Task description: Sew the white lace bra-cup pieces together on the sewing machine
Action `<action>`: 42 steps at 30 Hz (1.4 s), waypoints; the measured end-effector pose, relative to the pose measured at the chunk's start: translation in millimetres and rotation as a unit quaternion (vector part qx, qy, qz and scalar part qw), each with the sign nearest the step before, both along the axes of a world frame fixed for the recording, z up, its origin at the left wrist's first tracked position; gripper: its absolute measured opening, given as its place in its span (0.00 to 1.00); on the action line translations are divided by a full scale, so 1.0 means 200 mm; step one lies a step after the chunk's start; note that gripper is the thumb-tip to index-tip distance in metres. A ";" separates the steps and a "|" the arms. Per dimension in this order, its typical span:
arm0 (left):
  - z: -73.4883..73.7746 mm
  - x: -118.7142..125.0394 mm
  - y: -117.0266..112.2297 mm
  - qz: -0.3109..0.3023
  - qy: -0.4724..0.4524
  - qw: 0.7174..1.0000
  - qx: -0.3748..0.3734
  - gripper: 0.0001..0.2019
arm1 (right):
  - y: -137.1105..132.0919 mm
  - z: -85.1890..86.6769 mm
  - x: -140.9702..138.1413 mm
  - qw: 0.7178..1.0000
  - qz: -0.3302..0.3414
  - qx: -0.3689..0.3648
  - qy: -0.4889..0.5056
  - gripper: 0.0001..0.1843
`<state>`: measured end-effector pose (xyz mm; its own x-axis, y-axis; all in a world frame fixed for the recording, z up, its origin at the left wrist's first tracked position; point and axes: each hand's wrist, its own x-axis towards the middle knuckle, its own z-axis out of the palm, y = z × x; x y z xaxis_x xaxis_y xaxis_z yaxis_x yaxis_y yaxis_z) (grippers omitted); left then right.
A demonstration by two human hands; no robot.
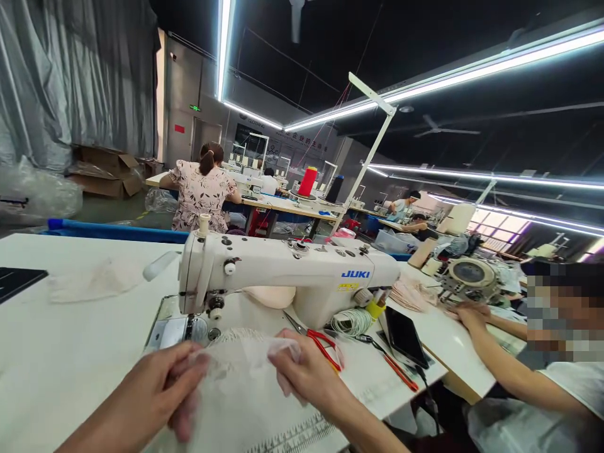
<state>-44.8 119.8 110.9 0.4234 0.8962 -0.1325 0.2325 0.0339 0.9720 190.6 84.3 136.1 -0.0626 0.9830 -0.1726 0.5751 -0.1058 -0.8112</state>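
Observation:
A piece of thin, sheer white fabric (238, 358) with a gathered upper edge is stretched between my two hands, in front of the sewing machine. My left hand (163, 387) pinches its left side, thumb over the fingers. On the other side my right hand (302, 368) grips the fabric between thumb and fingers. The white JUKI sewing machine (283, 267) stands just beyond, its needle and presser foot area above and left of the cloth. Part of the fabric hangs below my hands, slightly blurred.
Red-handled scissors (325, 349), a coil of pale cord (353, 321), a black phone (406, 336) and a red-handled tool (401, 371) lie right of my hands. Pale fabric (101, 280) lies on the left tabletop. At right, a co-worker's hands (469, 314) work at another machine (472, 277).

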 end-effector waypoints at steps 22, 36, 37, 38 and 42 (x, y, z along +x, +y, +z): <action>-0.13 -0.23 0.13 0.015 0.303 0.884 0.354 0.18 | 0.16 -0.27 -0.11 0.799 0.231 0.439 -0.340 0.18; -0.23 -0.37 0.15 -0.020 0.404 0.732 0.548 0.09 | 0.29 -0.28 -0.25 0.782 0.199 0.474 -0.352 0.13; -0.22 -0.35 0.16 -0.015 0.396 0.743 0.540 0.09 | 0.28 -0.28 -0.30 0.777 0.226 0.487 -0.328 0.12; -0.22 -0.32 0.17 -0.010 0.385 0.754 0.532 0.11 | 0.27 -0.29 -0.34 0.773 0.242 0.500 -0.306 0.11; -0.23 -0.27 0.26 -0.018 0.320 0.812 0.488 0.19 | 0.29 -0.32 -0.42 0.768 0.241 0.536 -0.255 0.11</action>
<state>-98.9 171.9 65.5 0.5762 0.6954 0.4294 0.6837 -0.6980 0.2129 106.3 142.3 72.1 -0.6560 0.4617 0.5971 0.6099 0.7903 0.0590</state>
